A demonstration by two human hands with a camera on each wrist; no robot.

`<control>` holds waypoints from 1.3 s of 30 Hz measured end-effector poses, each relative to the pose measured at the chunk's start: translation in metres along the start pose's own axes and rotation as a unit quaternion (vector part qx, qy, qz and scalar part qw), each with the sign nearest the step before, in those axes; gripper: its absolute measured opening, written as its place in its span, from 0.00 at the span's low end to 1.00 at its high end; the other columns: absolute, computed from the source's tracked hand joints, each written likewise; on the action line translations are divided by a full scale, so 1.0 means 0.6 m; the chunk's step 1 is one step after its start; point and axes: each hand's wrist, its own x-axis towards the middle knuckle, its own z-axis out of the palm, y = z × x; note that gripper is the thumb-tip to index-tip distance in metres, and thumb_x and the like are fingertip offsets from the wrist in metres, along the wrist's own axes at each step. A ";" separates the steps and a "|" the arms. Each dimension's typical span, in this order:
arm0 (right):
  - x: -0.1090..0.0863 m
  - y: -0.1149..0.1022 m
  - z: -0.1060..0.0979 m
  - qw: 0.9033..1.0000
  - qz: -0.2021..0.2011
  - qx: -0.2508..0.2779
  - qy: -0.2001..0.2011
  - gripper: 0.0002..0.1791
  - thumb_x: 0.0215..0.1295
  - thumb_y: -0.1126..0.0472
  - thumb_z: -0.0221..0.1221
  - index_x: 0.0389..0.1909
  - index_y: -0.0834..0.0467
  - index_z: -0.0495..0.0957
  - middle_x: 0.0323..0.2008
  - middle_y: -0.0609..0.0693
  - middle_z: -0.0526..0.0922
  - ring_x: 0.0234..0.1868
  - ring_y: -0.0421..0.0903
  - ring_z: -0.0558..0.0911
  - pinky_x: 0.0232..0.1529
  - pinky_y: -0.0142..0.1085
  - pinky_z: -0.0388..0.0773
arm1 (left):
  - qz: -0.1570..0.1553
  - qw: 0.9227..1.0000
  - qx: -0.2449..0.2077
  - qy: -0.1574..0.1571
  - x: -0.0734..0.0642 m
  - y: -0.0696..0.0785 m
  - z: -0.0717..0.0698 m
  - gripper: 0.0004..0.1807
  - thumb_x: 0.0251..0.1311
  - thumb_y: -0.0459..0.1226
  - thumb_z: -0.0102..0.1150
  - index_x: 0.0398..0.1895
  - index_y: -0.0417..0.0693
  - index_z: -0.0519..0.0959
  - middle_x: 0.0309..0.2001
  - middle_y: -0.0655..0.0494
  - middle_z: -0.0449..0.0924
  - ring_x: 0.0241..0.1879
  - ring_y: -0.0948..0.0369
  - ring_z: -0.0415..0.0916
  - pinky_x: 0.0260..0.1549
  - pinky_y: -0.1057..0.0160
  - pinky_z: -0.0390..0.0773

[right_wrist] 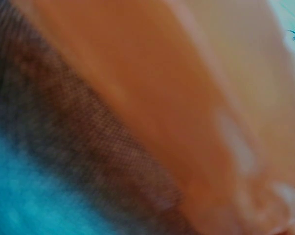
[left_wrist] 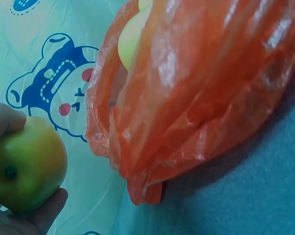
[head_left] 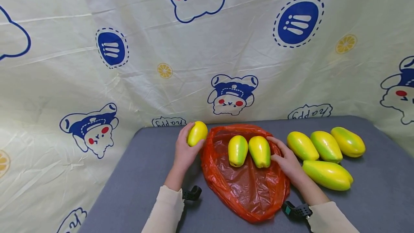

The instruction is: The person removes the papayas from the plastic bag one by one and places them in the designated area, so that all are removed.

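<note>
In the head view my left hand (head_left: 187, 150) grips a yellow-green papaya (head_left: 197, 133) just left of a red plastic bag (head_left: 245, 204). The left wrist view shows the fingers and thumb round that papaya (left_wrist: 30, 164), apart from the bag (left_wrist: 201, 112). Inside the wide-mouthed bag lie two papayas, the left one (head_left: 238, 151) and the right one (head_left: 259, 151), side by side. My right hand (head_left: 286, 159) holds the bag's right rim between fingers and thumb, its fingertips close to the right papaya. The right wrist view is blurred.
Several more papayas lie on the grey table (head_left: 145, 175) right of the bag, the nearest one (head_left: 328, 175) beside my right forearm. A printed white cloth (head_left: 194, 46) hangs behind the table. Black bands (head_left: 192, 192) are on both wrists.
</note>
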 end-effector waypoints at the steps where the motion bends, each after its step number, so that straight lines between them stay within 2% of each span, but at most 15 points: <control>1: 0.000 0.000 0.000 1.000 0.000 0.001 -0.001 0.37 0.70 0.67 0.50 0.78 0.51 0.52 0.77 0.63 0.52 0.68 0.64 0.65 0.51 0.33 0.82 | -0.002 1.000 -0.002 0.004 0.000 -0.002 -0.001 0.34 0.56 0.39 0.70 0.68 0.58 0.71 0.71 0.53 0.67 0.64 0.50 0.68 0.60 0.44 0.71; 4: 0.000 -0.001 0.000 1.000 0.001 0.003 -0.002 0.37 0.70 0.67 0.50 0.78 0.50 0.51 0.77 0.63 0.52 0.68 0.65 0.65 0.51 0.35 0.83 | -0.010 1.000 -0.014 0.020 0.002 -0.011 -0.003 0.34 0.56 0.38 0.70 0.67 0.57 0.72 0.69 0.52 0.70 0.61 0.50 0.70 0.57 0.47 0.72; 8: 0.000 -0.002 0.000 1.000 0.003 -0.002 -0.001 0.37 0.70 0.67 0.50 0.78 0.50 0.51 0.78 0.62 0.52 0.69 0.65 0.65 0.52 0.36 0.83 | -0.036 0.998 -0.024 0.045 0.003 -0.021 -0.007 0.33 0.55 0.38 0.70 0.66 0.57 0.73 0.66 0.52 0.72 0.58 0.51 0.71 0.53 0.51 0.72; 13: 0.000 -0.002 0.001 1.000 0.007 -0.011 0.001 0.37 0.70 0.67 0.50 0.79 0.50 0.51 0.78 0.62 0.52 0.70 0.65 0.64 0.53 0.33 0.81 | -0.050 0.997 -0.020 0.055 0.002 -0.028 -0.011 0.33 0.55 0.38 0.70 0.66 0.56 0.74 0.66 0.52 0.73 0.58 0.51 0.71 0.53 0.51 0.72; 19: 0.000 -0.002 0.001 1.000 0.007 -0.012 -0.001 0.37 0.70 0.66 0.50 0.79 0.50 0.51 0.77 0.63 0.52 0.69 0.64 0.65 0.52 0.33 0.81 | -0.060 0.996 -0.016 0.057 0.002 -0.042 -0.013 0.32 0.55 0.38 0.70 0.66 0.53 0.74 0.65 0.48 0.74 0.57 0.49 0.72 0.52 0.49 0.73; 25: 0.001 -0.004 0.000 1.000 0.008 -0.011 -0.003 0.37 0.70 0.66 0.49 0.79 0.50 0.51 0.77 0.63 0.52 0.69 0.65 0.65 0.54 0.39 0.82 | -0.084 0.995 -0.020 0.059 0.004 -0.055 -0.015 0.32 0.56 0.38 0.69 0.66 0.56 0.73 0.65 0.50 0.74 0.56 0.49 0.72 0.51 0.51 0.73; 33: 0.001 -0.004 0.000 1.000 0.006 -0.012 -0.003 0.37 0.70 0.66 0.49 0.79 0.50 0.51 0.77 0.63 0.52 0.69 0.65 0.65 0.53 0.35 0.82 | -0.100 0.994 -0.001 0.045 0.000 -0.060 -0.012 0.32 0.55 0.38 0.67 0.66 0.54 0.73 0.63 0.48 0.75 0.52 0.49 0.72 0.47 0.53 0.73; 39: 0.000 -0.006 0.000 1.000 0.005 -0.015 -0.004 0.37 0.70 0.66 0.49 0.79 0.50 0.52 0.78 0.62 0.51 0.70 0.66 0.64 0.54 0.38 0.82 | -0.108 0.993 0.013 0.041 -0.002 -0.072 -0.008 0.31 0.55 0.37 0.66 0.65 0.53 0.73 0.63 0.48 0.75 0.52 0.49 0.72 0.48 0.52 0.72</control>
